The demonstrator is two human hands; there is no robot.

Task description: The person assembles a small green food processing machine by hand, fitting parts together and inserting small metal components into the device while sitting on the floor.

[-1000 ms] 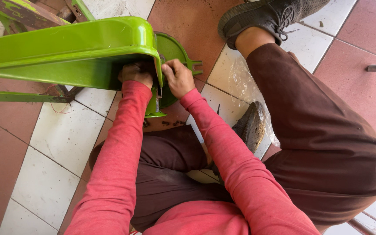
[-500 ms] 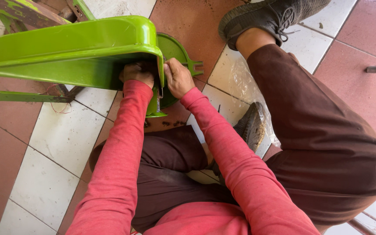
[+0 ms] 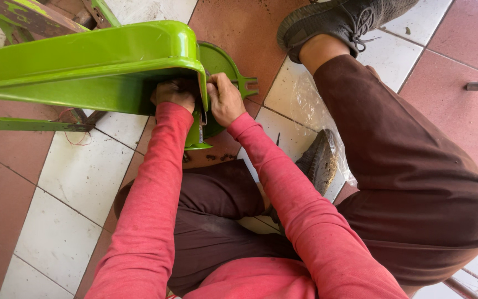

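A bright green metal hopper (image 3: 89, 63) stands on a green frame in front of me. My left hand (image 3: 173, 94) reaches under its right end, fingers curled against the inner wall; what it grips is hidden in shadow. My right hand (image 3: 225, 101) presses on the outer edge of that same wall, fingers closed on something small at the rim. Behind it sits a round green disc (image 3: 222, 62) with a forked tab (image 3: 248, 87). Both arms wear red sleeves.
I sit on a floor of white and red-brown tiles (image 3: 62, 177). My legs in brown trousers (image 3: 416, 166) spread to the right, with grey shoes at the top (image 3: 338, 19) and the middle (image 3: 319, 160). A green frame bar (image 3: 23, 124) runs left. A clear plastic sheet (image 3: 300, 102) lies on the floor.
Hardly anything moved; my right hand shifted slightly up along the hopper's edge. The left hand stays under the hopper.
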